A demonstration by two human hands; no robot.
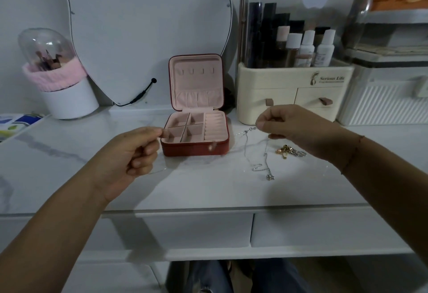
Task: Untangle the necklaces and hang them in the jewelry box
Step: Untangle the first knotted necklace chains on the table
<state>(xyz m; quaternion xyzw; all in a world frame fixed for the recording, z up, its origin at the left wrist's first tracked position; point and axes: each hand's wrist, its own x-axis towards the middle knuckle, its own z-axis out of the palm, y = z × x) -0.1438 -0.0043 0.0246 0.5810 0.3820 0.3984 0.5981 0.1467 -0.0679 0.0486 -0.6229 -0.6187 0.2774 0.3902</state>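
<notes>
A red jewelry box [196, 148] with pink lining stands open at the table's middle, its lid upright with small hooks [196, 71] and nothing hanging on them. My right hand [291, 128] pinches a thin silver necklace [256, 151] near its clasp, right of the box; the chain droops to the tabletop, its pendant [269, 177] lying there. My left hand [136, 151] is closed with thumb and forefinger pinched at the box's left edge, on a very faint thin chain that trails below it. A small heap of gold and silver jewelry [290, 150] lies beneath my right hand.
A cream cosmetics organizer [294, 93] with bottles stands behind my right hand. A white ribbed box [384, 98] is at far right. A brush holder [67, 98] with a clear dome sits at back left, before a curved mirror [148, 26]. Drawers [196, 230] front the white marble table.
</notes>
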